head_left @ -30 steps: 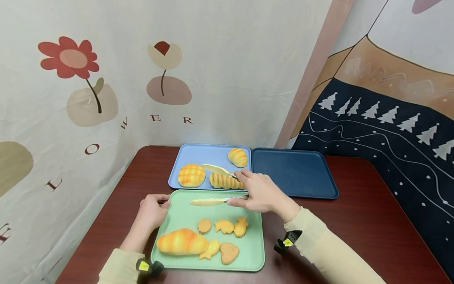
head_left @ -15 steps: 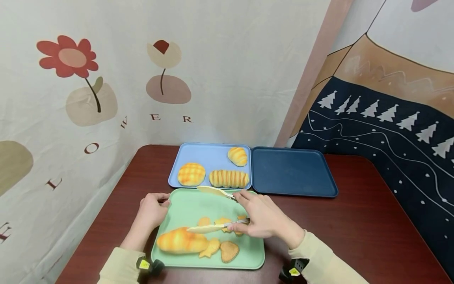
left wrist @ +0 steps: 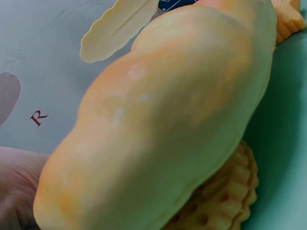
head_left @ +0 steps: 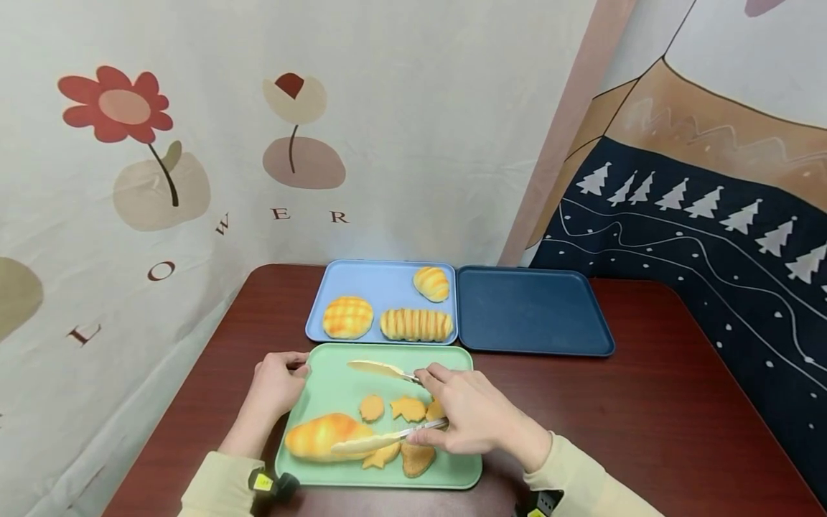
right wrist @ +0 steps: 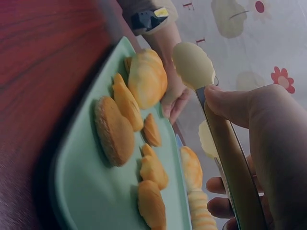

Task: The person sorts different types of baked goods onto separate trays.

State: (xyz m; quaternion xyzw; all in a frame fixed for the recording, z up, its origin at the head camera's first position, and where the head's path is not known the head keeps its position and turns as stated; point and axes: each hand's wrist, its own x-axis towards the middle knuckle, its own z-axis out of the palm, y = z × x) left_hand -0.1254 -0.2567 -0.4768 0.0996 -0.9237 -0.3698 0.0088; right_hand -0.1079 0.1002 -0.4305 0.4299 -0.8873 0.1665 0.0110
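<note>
My right hand (head_left: 442, 403) grips cream-tipped metal tongs (head_left: 381, 406), whose blades stand spread apart over the green tray (head_left: 336, 388). The lower blade (head_left: 362, 445) lies against the near side of a long golden bread loaf (head_left: 326, 435); the upper blade (head_left: 373, 369) hovers over bare tray. Nothing is between the blades. My left hand (head_left: 292, 368) holds the tray's left rim. In the left wrist view the loaf (left wrist: 168, 110) fills the frame, with a tong blade (left wrist: 117, 28) behind it. The right wrist view shows the tongs (right wrist: 230, 158) and the loaf (right wrist: 147, 79).
Several small cookies (head_left: 408, 409) and a heart-shaped one (head_left: 416, 459) lie on the green tray by my right hand. Behind it a light blue tray (head_left: 381, 283) carries three breads. A dark blue tray (head_left: 530, 309) sits to its right on the dark red table (head_left: 646, 402).
My right hand has drawn the tongs back from the light blue tray and down over the green tray, so the lower blade now lies beside the long loaf. The left hand has stayed put.
</note>
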